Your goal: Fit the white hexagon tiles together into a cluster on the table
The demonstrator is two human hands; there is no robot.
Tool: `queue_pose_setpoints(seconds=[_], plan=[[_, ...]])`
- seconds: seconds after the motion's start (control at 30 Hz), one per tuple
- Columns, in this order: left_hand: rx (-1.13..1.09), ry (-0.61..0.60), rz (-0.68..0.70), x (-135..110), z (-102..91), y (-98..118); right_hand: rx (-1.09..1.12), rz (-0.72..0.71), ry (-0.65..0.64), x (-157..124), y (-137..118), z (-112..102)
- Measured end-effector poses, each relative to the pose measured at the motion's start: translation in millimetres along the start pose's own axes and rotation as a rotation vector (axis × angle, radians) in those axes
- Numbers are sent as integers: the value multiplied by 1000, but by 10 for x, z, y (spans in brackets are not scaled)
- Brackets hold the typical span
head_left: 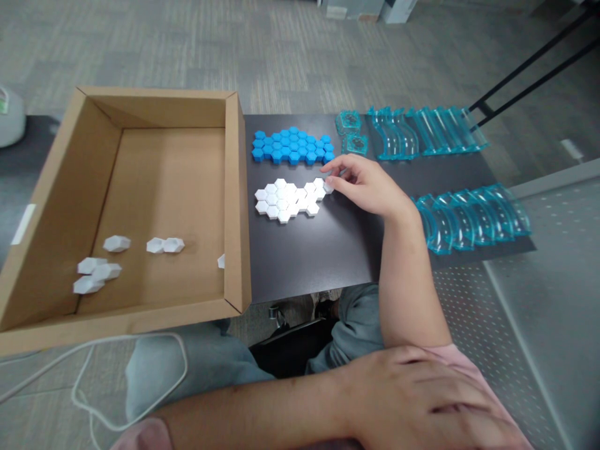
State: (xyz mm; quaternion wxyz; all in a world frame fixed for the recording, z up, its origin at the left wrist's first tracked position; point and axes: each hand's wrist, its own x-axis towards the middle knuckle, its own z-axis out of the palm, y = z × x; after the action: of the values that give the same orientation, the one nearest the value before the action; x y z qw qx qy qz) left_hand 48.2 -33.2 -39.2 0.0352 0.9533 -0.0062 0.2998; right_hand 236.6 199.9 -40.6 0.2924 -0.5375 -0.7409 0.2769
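Observation:
My right hand [368, 182] is at the right end of a cluster of white hexagonal tiles [280, 199]. Its thumb and fingers are closed on a white hexagonal tile [329, 187] at the cluster's edge, which they partly hide. Just beyond lies a matching cluster of blue hexagonal tiles [291, 147], fitted side by side on the dark table [304, 262]. My left hand [422, 397] lies across my right arm near the pink sleeve, its fingers stretched out and holding no object.
A cardboard box [238, 206] stands open at the left, with several loose white hexagonal pieces [107, 270] inside. Clear teal curved track pieces [462, 219] lie in rows at the right. Two teal hexagonal pieces [350, 120] sit at the far edge. A white cable [126, 337] hangs in front.

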Motion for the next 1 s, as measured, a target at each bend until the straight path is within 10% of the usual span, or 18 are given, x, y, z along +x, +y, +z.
queue_pose_setpoints(seconds=[0.77,1.0], plan=[[-31,28,9,-30,129,38,101,54,-29,-26,-80,-68],[100,4,-1,-27,-39,-11,-86,-110,22,-13,-707,-176]])
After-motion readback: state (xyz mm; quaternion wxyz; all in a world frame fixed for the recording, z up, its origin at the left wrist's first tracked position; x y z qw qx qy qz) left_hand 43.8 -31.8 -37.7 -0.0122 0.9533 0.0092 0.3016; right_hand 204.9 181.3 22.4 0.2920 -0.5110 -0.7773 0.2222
